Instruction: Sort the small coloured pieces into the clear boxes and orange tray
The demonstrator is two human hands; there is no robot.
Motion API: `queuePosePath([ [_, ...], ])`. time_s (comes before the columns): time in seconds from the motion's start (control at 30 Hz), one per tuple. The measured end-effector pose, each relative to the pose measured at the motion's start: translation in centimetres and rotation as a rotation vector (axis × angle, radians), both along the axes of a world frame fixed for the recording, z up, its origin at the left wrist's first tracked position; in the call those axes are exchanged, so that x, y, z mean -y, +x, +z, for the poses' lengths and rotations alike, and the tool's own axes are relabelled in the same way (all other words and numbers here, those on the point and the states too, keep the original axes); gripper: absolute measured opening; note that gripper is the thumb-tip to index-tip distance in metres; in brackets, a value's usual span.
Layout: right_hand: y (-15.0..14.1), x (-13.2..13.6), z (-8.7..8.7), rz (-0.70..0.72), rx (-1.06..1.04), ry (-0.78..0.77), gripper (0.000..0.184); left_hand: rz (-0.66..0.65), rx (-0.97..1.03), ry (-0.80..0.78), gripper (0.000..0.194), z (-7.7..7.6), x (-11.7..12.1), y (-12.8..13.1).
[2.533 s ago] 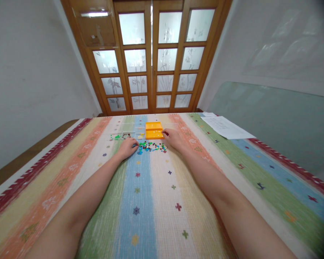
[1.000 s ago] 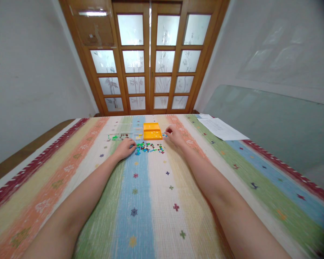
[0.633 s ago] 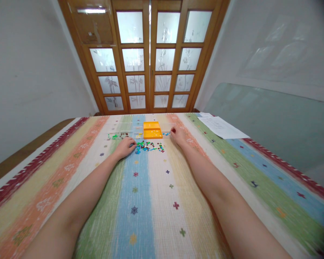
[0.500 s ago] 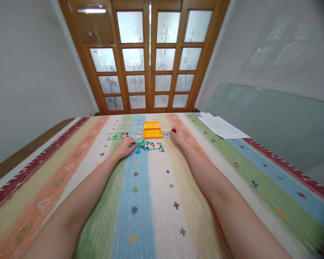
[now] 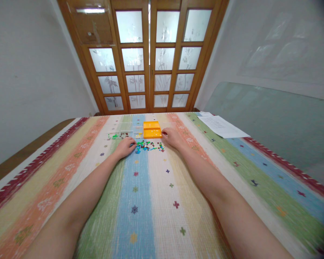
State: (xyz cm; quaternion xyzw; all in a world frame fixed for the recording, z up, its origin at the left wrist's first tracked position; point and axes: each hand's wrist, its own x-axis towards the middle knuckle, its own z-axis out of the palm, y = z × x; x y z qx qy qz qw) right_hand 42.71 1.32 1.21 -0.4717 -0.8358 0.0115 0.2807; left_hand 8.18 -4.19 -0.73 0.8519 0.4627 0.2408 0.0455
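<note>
A loose pile of tiny coloured pieces point(image 5: 147, 145), green, blue, dark and red, lies on the striped tablecloth. At its left edge rests my left hand point(image 5: 125, 147), fingers curled and thumb close to the forefinger; anything between them is too small to see. My right hand point(image 5: 172, 138) is by the right side of an open yellow box point(image 5: 152, 134), its fingertips pinched together over something I cannot make out. Small pale pieces lie in the box's near half. Left of the box are clear compartments holding green pieces point(image 5: 113, 136), dark pieces point(image 5: 123, 134) and yellow pieces point(image 5: 138, 135).
A striped, patterned tablecloth point(image 5: 135, 223) covers the table. White printed sheets point(image 5: 223, 126) lie at the far right. A pale glass-like panel point(image 5: 272, 111) leans along the right wall, and wooden doors with glass panes point(image 5: 151, 57) stand beyond the table.
My right hand has moved left, from the blue pieces right of the yellow box to the box's right edge, covering those pieces. My left hand stays in place.
</note>
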Motion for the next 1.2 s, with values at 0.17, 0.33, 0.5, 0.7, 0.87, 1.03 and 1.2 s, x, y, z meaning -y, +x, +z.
queuePosePath([
  [0.17, -1.5, 1.3, 1.0, 0.227, 0.156, -0.037, 0.015, -0.011, 0.008, 0.006, 0.021, 0.0, 0.0, 0.0],
  [0.33, -1.9, 1.5, 1.2, 0.270, 0.225, -0.096, 0.017, -0.020, 0.014, 0.018, 0.021, 0.1, 0.1, 0.0],
  [0.5, -1.8, 0.8, 0.6, 0.283, 0.227, -0.130, 0.016, -0.020, -0.004, 0.005, 0.020, 0.1, 0.1, 0.1],
  [0.7, -2.3, 0.8, 0.2, 0.276, 0.197, -0.124, 0.012, -0.012, 0.011, 0.017, 0.019, 0.3, 0.3, 0.3],
  [0.87, -2.6, 0.8, 0.1, 0.295, 0.227, -0.127, 0.010, -0.006, 0.026, 0.035, 0.022, 0.3, 0.5, 0.4],
  [1.03, -2.8, 0.6, -0.2, 0.326, 0.223, -0.144, 0.012, -0.058, 0.029, 0.051, 0.033, -0.3, 0.1, 0.3],
  [1.2, -3.0, 0.9, -0.1, 0.311, 0.221, -0.161, 0.013, -0.108, 0.018, 0.051, 0.034, -0.6, -0.1, 0.3],
])
